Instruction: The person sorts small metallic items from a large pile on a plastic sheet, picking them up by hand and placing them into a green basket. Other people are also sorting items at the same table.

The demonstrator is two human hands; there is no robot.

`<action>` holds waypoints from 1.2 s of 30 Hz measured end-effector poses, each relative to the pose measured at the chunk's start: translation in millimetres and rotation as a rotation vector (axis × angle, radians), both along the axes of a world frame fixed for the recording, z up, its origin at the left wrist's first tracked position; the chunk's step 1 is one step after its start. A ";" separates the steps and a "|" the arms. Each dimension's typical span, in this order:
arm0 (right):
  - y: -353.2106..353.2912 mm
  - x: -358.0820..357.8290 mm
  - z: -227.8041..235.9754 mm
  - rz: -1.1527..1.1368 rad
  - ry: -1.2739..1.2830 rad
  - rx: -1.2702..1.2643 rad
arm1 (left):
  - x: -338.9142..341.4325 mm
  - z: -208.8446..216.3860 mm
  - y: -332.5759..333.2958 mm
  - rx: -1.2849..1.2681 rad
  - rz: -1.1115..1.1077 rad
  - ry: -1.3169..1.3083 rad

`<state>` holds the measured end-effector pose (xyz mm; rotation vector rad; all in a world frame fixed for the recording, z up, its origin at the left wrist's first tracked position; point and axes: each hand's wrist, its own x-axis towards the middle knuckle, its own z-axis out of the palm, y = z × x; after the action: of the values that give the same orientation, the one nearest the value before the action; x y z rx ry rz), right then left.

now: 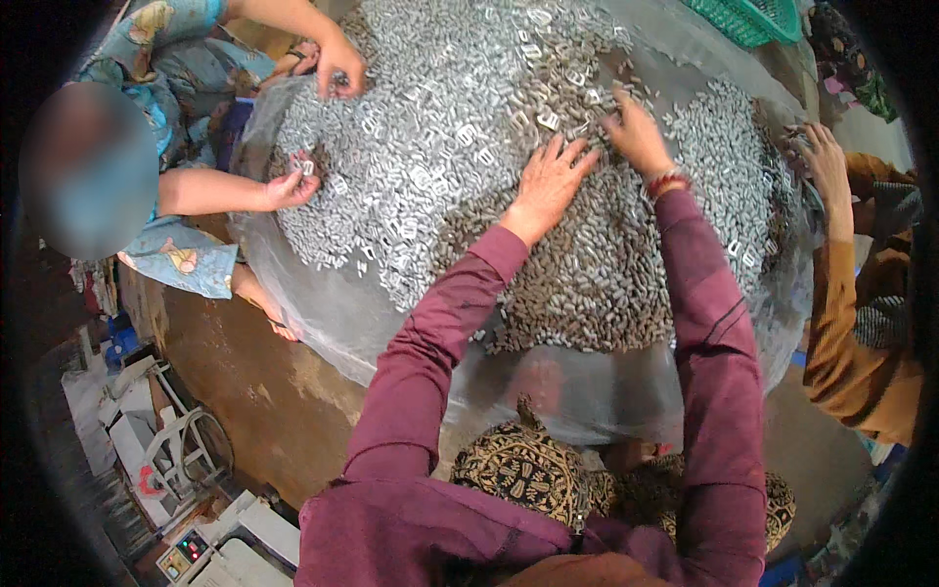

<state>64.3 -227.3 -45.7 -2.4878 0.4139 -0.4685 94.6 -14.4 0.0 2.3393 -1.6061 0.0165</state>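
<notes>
The person's left hand (550,186) lies palm down on the far edge of a heap of dark grey-brown pieces (587,293), its fingers spread and loose, with nothing visibly gripped. The right hand (638,135) is just beyond it to the right, fingers bent and thumb apart, among the same small pieces; whether it pinches one cannot be told. A red bracelet (669,182) circles the right wrist, below which a purple sleeve (709,293) begins.

The dark heap fills the near middle of a translucent plastic sheet (328,303). Brighter silvery pieces (411,98) spread across the left and far side, and a smaller silvery heap (714,137) lies to the right. Flat slotted buckles (465,134) are scattered over them, several just beyond the left hand.

At the left, a co-worker in patterned blue clothing holds a pale buckle (307,168) in the fingers of the nearer hand (290,188). At the right, another co-worker's hand (824,161) reaches the sheet's edge. A green basket (748,20) stands at the far right.

Near left, on a machine, a control panel (184,550) shows small red lights; its markings are too small to read.
</notes>
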 end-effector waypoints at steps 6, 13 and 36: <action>77.5 -63.3 35.1 0.059 0.317 -0.334 | -1.4 -3.0 3.9 -0.009 0.053 0.127; 136.1 -148.1 62.0 0.163 0.434 -0.421 | -63.5 15.7 52.2 0.051 -0.008 0.267; 124.4 -133.4 78.0 0.230 0.227 0.503 | -24.5 69.8 110.8 -0.222 0.401 1.304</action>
<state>-69.1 -102.9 32.3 -2.0642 0.2844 0.0177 70.0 96.4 69.8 1.7136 -0.4500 -0.9534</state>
